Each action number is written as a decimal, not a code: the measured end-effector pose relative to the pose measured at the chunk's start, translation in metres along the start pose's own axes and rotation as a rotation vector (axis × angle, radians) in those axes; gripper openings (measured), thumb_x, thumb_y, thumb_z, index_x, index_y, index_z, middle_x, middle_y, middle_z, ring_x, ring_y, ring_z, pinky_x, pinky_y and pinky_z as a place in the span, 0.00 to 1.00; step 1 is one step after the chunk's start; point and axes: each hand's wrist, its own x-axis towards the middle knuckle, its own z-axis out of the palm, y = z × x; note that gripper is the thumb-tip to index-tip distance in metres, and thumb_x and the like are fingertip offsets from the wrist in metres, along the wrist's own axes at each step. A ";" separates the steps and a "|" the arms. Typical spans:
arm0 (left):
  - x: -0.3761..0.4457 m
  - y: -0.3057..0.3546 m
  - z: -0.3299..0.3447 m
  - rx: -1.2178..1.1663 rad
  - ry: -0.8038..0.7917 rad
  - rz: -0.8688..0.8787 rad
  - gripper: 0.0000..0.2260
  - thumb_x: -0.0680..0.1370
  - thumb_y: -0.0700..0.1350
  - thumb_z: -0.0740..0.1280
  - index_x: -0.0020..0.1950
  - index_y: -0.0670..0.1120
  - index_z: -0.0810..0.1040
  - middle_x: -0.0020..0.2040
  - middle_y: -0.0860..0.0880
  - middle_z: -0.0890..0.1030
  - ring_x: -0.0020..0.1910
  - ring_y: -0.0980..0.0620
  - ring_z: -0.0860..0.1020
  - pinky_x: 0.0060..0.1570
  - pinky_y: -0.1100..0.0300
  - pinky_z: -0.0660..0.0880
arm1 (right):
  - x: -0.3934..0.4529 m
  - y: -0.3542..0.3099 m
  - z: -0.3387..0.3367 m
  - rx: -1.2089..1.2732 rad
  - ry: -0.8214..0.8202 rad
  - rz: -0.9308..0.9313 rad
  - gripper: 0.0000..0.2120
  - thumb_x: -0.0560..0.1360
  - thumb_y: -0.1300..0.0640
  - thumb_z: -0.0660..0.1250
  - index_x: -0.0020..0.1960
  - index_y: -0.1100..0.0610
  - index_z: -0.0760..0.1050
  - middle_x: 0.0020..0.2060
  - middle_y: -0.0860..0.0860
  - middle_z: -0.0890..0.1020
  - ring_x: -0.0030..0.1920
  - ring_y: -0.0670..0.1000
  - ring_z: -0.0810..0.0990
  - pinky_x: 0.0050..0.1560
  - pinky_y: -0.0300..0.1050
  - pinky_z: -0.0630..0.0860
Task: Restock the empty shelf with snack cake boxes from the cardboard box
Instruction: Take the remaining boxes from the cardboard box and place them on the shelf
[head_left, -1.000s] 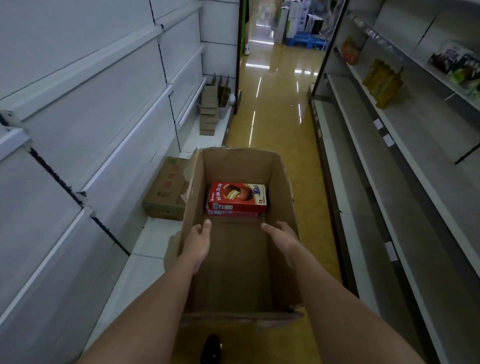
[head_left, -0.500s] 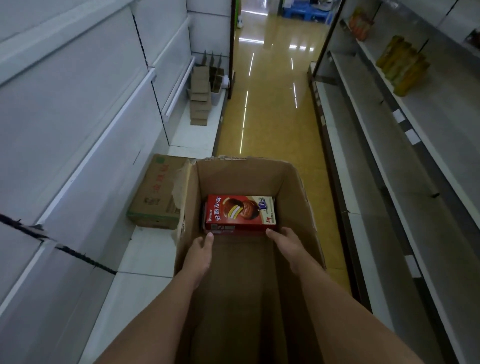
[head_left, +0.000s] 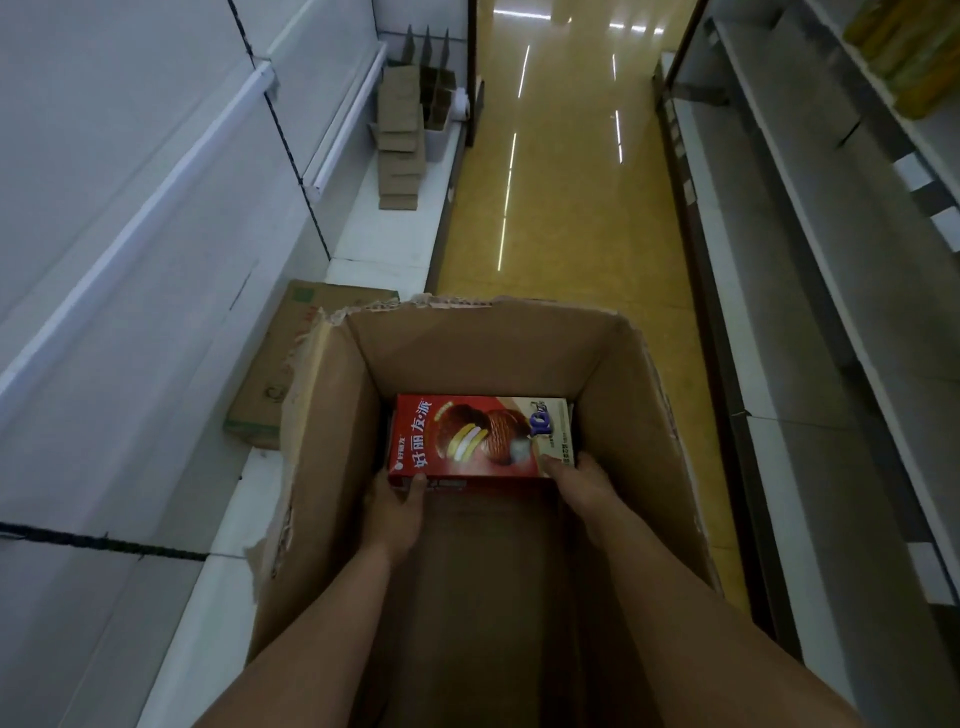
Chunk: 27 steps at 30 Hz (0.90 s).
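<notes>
Snack box (head_left: 480, 436) at the far end inside the open carton (head_left: 644, 415), left hand (head_left: 397, 506) and right hand (head_left: 584, 480) at its near corners; closed carton (head_left: 283, 364) left, shelves (head_left: 810, 291) right.

The red snack cake box (head_left: 480, 439) carries white Chinese characters "好丽友·派" along its near edge, a small logo at its 7 o'clock corner, and a blurred "10" toward 2 o'clock. The red print on the side carton (head_left: 291, 353) is unreadable.

Dim bluish light, ceiling-light streaks glaring on glossy floor (head_left: 561, 171), wide-angle bending at edges, soft focus
</notes>
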 end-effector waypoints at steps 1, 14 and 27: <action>0.005 -0.003 0.002 -0.007 0.009 -0.007 0.28 0.80 0.50 0.62 0.77 0.44 0.57 0.73 0.41 0.66 0.71 0.41 0.65 0.70 0.47 0.64 | 0.009 0.002 0.003 0.013 0.002 0.001 0.24 0.77 0.55 0.65 0.71 0.59 0.64 0.66 0.57 0.73 0.64 0.56 0.73 0.57 0.47 0.70; 0.048 -0.003 0.022 -0.081 0.091 -0.072 0.31 0.78 0.47 0.67 0.76 0.42 0.55 0.70 0.39 0.67 0.68 0.40 0.69 0.66 0.48 0.67 | 0.059 0.015 0.028 0.290 0.222 0.140 0.27 0.77 0.54 0.65 0.72 0.60 0.62 0.66 0.59 0.72 0.64 0.59 0.73 0.58 0.49 0.72; -0.003 -0.029 0.008 -0.212 0.096 -0.272 0.35 0.74 0.39 0.72 0.75 0.43 0.56 0.69 0.37 0.68 0.66 0.38 0.69 0.64 0.45 0.68 | 0.008 0.028 0.034 0.289 0.347 -0.003 0.25 0.75 0.55 0.68 0.67 0.57 0.62 0.61 0.57 0.74 0.55 0.56 0.77 0.47 0.48 0.76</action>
